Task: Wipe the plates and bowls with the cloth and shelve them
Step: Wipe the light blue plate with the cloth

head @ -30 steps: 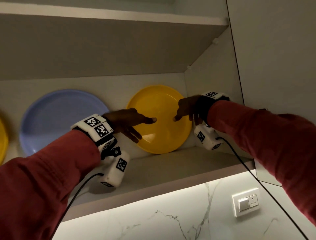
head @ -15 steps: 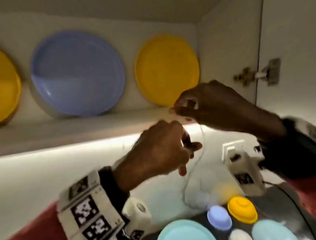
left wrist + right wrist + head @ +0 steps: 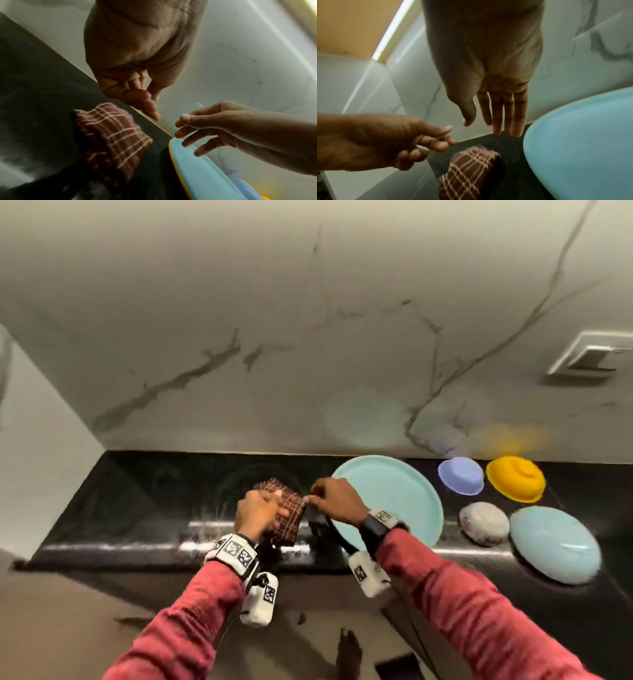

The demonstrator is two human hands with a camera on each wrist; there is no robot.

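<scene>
Hands reaching for the cloth, dishes waiting on the counter

Both hands are hovering over the folded checked cloth [image 3: 279,513], which is lying on the dark counter [image 3: 137,508] just left of the big teal plate [image 3: 394,501]. The left hand [image 3: 257,513] is coming down with its fingers loosely curled, thumb [image 3: 444,129] nearing forefinger; the wrist views are showing a gap between it and the cloth, so it is holding nothing. The right hand [image 3: 337,501] is hanging with fingers [image 3: 503,115] straight and relaxed, the tips pointing down at the counter between cloth and plate. The head view is making the hands look as if they are on the cloth, but that is probably only overlap, and the blur is not helping.

Judging progress: plenty is left. Still sitting on the counter, right of the cloth, are the teal plate, a second teal plate [image 3: 555,542], a lilac bowl [image 3: 460,475], a yellow bowl [image 3: 515,479] and a whitish bowl [image 3: 484,523], the bowls apparently lying upside down. A yellow rim is showing under the big plate's edge in the left wrist view, so another plate may be stacked beneath it. No shelf is showing in these views, so what is already put away cannot be judged. The step in hand looks like picking up the cloth to wipe the next dish, most likely the big plate beside it.
</scene>
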